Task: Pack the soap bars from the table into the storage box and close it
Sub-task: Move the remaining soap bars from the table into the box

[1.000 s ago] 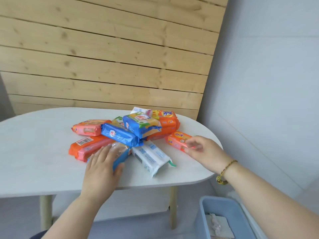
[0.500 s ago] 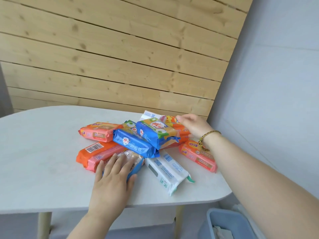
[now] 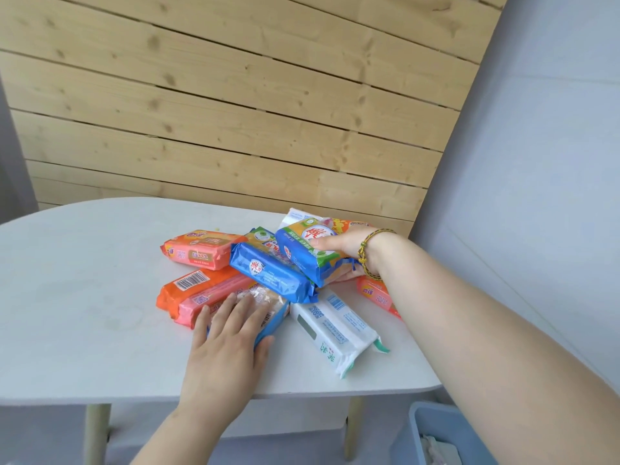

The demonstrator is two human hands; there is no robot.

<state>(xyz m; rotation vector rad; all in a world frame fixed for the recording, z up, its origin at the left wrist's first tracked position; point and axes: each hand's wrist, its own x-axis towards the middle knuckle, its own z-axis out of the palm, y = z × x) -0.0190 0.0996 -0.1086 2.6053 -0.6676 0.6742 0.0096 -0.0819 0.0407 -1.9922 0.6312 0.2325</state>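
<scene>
A heap of wrapped soap bars lies on the white table [image 3: 84,297]. My right hand [image 3: 345,250] grips a blue-and-yellow soap pack [image 3: 307,253] on top of the heap, thumb over it and fingers beneath. My left hand [image 3: 231,337] lies flat, fingers spread, on a blue-edged soap bar [image 3: 268,310] at the heap's near side. Around them sit a blue bar [image 3: 271,273], a white bar [image 3: 332,327], an orange bar [image 3: 188,286], a pink bar [image 3: 208,298] and a peach bar [image 3: 201,250]. The blue storage box [image 3: 436,427] stands open on the floor at lower right.
Another peach bar [image 3: 377,293] lies partly hidden behind my right forearm. A wooden plank wall rises behind the table and a grey wall [image 3: 536,162] stands to the right. The table's pale legs [image 3: 95,431] show below its front edge.
My right hand left the peach bar at the right, reached across to the top of the heap and closed on the blue-and-yellow pack. My left hand stayed put.
</scene>
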